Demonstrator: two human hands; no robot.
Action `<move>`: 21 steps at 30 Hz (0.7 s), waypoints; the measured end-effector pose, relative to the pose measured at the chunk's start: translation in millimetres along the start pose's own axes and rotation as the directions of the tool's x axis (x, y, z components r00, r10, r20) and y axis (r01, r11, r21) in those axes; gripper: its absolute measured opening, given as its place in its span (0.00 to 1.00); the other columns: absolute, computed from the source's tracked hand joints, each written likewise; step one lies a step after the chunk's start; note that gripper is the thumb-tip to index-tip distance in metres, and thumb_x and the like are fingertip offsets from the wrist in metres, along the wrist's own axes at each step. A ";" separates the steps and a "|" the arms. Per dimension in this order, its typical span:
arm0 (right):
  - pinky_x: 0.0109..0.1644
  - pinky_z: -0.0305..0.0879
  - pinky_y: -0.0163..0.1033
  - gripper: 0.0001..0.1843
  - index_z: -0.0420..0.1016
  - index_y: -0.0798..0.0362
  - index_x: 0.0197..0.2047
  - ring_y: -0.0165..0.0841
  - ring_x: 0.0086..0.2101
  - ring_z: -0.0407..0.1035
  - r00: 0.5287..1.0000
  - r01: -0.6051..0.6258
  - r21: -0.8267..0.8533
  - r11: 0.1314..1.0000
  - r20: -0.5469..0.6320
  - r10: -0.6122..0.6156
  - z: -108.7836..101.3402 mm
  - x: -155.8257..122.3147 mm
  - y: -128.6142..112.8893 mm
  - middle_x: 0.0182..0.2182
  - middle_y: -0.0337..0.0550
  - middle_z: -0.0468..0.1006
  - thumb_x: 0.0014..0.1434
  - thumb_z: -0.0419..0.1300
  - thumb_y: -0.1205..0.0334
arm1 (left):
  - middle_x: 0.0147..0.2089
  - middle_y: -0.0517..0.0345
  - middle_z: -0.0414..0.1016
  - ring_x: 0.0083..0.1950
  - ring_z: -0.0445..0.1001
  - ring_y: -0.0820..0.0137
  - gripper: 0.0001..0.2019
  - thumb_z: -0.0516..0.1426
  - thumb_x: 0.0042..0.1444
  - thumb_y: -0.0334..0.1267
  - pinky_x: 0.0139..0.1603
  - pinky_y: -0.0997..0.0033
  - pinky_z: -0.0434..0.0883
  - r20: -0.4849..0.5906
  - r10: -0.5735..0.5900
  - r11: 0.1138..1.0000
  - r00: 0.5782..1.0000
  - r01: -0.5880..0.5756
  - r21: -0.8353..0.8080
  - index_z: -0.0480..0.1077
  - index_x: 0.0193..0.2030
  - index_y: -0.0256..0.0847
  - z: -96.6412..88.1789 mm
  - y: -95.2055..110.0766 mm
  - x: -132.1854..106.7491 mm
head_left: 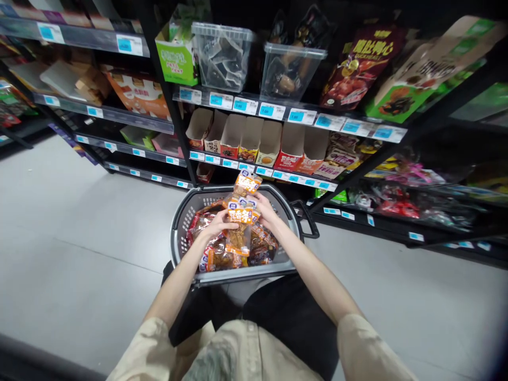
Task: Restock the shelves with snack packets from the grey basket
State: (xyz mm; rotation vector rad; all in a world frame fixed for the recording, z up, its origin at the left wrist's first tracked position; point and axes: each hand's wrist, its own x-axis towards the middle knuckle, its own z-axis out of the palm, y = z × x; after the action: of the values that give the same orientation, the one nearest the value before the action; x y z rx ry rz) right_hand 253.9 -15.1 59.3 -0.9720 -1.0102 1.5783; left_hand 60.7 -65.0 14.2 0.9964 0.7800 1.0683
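Note:
A grey shopping basket (234, 276) sits on the floor in front of my knees, filled with several snack packets. My left hand (217, 225) is closed on an orange-and-clear snack packet (239, 233), its thumb across the front. Beside it, my right hand (266, 210) grips more orange snack packets at their right edge; its fingertips are partly hidden. Another orange packet (246, 183) sticks up behind, towards the shelf. Underneath both hands lie further packets (262, 248), some with red or dark wrappers.
A black shelf rack stands ahead, with a row of open cardboard display boxes (250, 138) on its lower shelf. Higher up are two clear plastic tubs (223, 55) and a large dark red bag (359, 66). The basket's black handle (307, 218) juts out right.

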 end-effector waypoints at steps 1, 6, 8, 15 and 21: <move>0.45 0.78 0.43 0.27 0.76 0.49 0.44 0.41 0.41 0.81 1.000 0.012 -0.012 1.000 -0.017 -0.012 0.0 0.6 0.3 0.40 0.44 0.86 0.45 0.78 0.47 | 0.52 0.47 0.85 0.55 0.82 0.48 0.31 0.77 0.35 0.34 0.60 0.52 0.74 0.012 -0.016 1.000 1.000 0.015 0.017 0.82 0.51 0.39 -1.0 -0.4 0.1; 0.36 0.74 0.36 0.22 0.71 0.45 0.47 0.33 0.34 0.76 0.982 0.058 -0.040 0.998 -0.176 -0.064 -12.2 4.5 -2.3 0.36 0.36 0.82 0.55 0.70 0.44 | 0.51 0.47 0.85 0.52 0.83 0.51 0.31 0.77 0.37 0.35 0.56 0.55 0.75 0.042 -0.054 0.997 0.998 0.052 0.065 0.81 0.52 0.39 -1.9 -3.3 -0.9; 0.34 0.71 0.33 0.19 0.71 0.44 0.45 0.31 0.32 0.74 0.976 0.070 0.009 0.997 -0.205 -0.067 -17.8 6.6 -3.2 0.34 0.34 0.80 0.56 0.69 0.47 | 0.52 0.47 0.85 0.52 0.82 0.52 0.31 0.77 0.37 0.35 0.56 0.56 0.75 0.040 -0.045 0.997 0.998 0.042 0.071 0.81 0.52 0.40 -1.1 -2.6 -1.1; 0.31 0.65 0.34 0.09 0.73 0.47 0.40 0.29 0.26 0.68 0.978 0.080 0.152 0.985 -0.202 -0.049 -27.6 14.0 -11.3 0.27 0.33 0.74 0.61 0.66 0.53 | 0.51 0.48 0.85 0.54 0.81 0.51 0.30 0.76 0.31 0.33 0.57 0.58 0.74 0.009 -0.040 0.996 0.999 0.041 -0.074 0.81 0.47 0.38 -3.3 -0.6 -4.0; 0.24 0.53 0.31 0.08 0.75 0.49 0.41 0.26 0.18 0.51 0.958 -0.196 0.466 0.863 0.281 0.066 -37.7 5.2 -29.0 0.22 0.30 0.63 0.67 0.56 0.57 | 0.46 0.52 0.85 0.43 0.83 0.59 0.28 0.74 0.36 0.36 0.47 0.64 0.77 -0.091 -0.114 0.929 0.989 0.074 -0.363 0.79 0.49 0.39 -14.4 -2.5 -7.6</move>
State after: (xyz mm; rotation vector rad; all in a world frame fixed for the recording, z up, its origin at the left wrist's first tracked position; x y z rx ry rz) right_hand 296.9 0.4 73.4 -0.4971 -0.6593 1.9876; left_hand 46.3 -68.7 7.0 0.5870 0.6825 1.1400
